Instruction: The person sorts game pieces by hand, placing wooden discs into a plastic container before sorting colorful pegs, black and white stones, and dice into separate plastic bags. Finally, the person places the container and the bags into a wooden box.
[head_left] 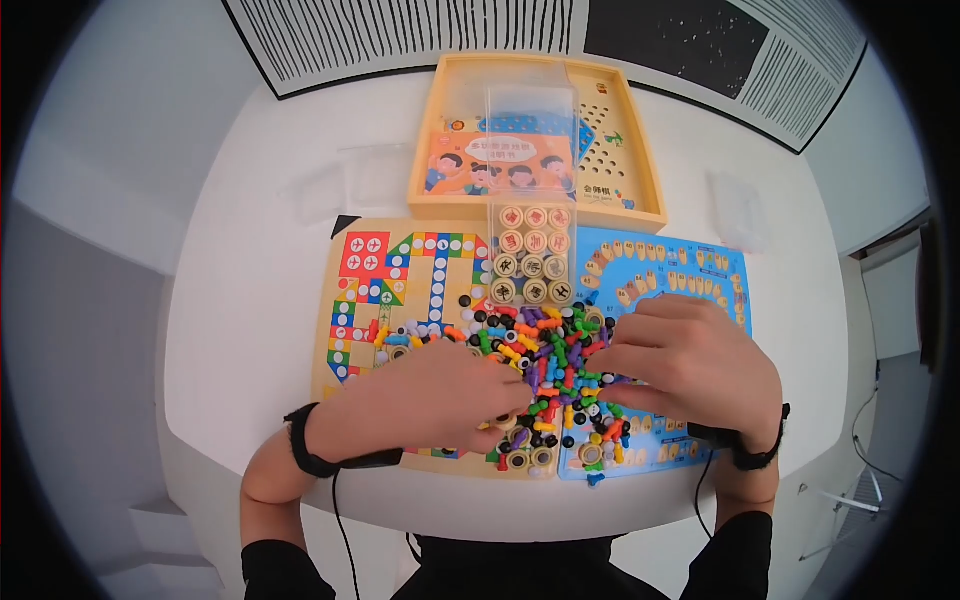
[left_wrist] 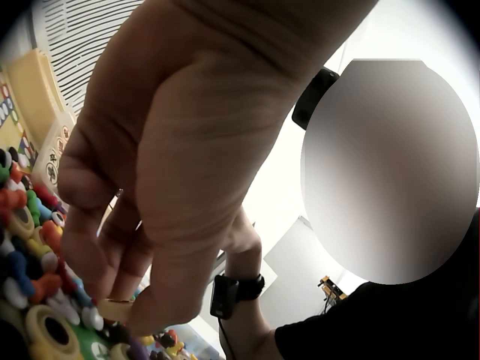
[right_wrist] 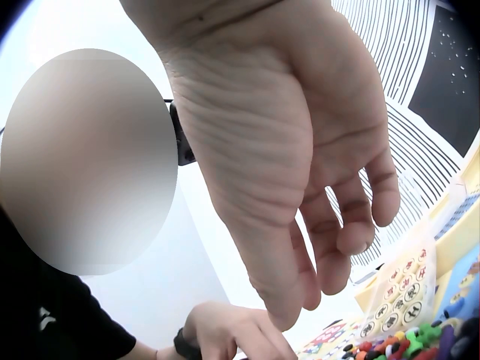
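A mixed pile of coloured pegs, black and white marbles and ringed wooden discs covers the middle of two game boards. At the pile's left side, my left hand reaches down, palm turned inward. Its thumb and fingertips pinch a small pale wooden disc, seen nearly edge-on and partly hidden by the fingers. My right hand hovers over the pile's right side, fingers loosely bent and spread from the thumb. Nothing shows between its fingers in the right wrist view.
Behind the pile stands a clear plastic box with rows of Chinese chess pieces. Farther back is a wooden tray with an orange booklet. A flying-chess board lies left, a blue board right. Clear plastic lids rest on the white table.
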